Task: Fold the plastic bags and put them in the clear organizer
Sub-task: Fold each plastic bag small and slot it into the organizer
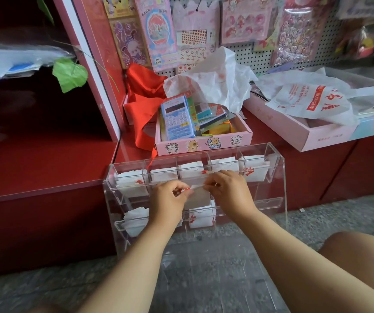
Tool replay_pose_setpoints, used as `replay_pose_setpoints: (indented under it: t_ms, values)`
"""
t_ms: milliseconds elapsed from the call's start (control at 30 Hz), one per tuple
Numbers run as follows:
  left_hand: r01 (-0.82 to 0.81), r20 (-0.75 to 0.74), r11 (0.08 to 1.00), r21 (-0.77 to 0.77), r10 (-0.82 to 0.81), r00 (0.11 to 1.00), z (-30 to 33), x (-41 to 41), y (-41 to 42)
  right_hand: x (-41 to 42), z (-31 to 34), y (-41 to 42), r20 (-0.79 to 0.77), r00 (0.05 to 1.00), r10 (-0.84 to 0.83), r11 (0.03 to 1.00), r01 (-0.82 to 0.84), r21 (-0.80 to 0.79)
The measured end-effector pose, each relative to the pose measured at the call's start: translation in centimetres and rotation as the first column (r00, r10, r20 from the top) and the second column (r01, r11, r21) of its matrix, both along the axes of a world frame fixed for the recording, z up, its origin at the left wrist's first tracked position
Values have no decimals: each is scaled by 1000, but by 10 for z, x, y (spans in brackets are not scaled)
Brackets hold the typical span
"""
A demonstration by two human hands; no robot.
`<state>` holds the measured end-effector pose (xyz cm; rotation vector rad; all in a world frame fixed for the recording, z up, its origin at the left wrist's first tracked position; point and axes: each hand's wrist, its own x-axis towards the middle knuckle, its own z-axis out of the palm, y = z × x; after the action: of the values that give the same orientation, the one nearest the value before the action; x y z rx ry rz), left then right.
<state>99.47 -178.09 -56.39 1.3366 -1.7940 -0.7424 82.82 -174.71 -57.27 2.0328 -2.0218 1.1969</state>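
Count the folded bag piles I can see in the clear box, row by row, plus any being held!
Top row piles: 5
Bottom row piles showing: 2
Folded bag pinched by left hand and right hand: 1
Total: 8

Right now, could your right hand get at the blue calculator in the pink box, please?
Probably not at once: the right hand and left hand both pinch a folded bag in front of the clear organizer. The calculator lies uncovered behind it, so the way over looks free once the bag goes.
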Motion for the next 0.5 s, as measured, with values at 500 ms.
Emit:
replay_pose_setpoints:
  t_ms: [500]
  values:
    - [-165,418,986,-18,157,895,-35,-8,-4,-1,-37,-8,5,995,-99,971,96,220]
